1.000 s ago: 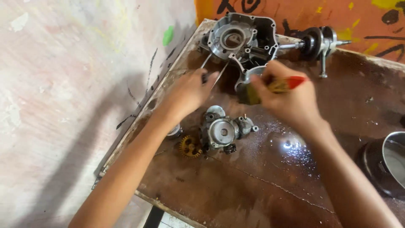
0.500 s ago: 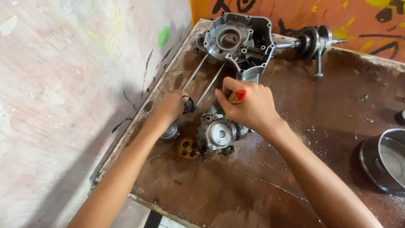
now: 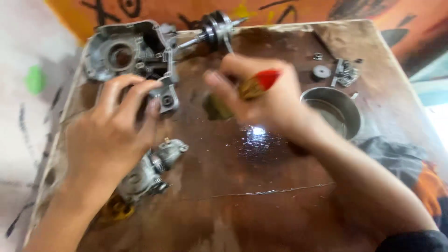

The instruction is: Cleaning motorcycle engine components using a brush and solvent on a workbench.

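My right hand grips a paintbrush with a red handle end and wet, dark bristles, held over the middle of the brown wooden table. The hand is blurred. My left hand hovers above a small grey metal engine part, fingers bent and reaching toward the lower corner of a large grey engine casing at the back left. I cannot tell whether the left fingers pinch anything. A brass gear lies by my left wrist.
A crankshaft lies at the back of the table beside the casing. A round metal bowl stands at the right, with small metal parts behind it. A dark and orange cloth hangs at the right edge. A wet patch shines mid-table.
The view has swung closer and to the right. My right hand with the brush lifted off the small engine part and moved right. My left hand rose toward the casing.
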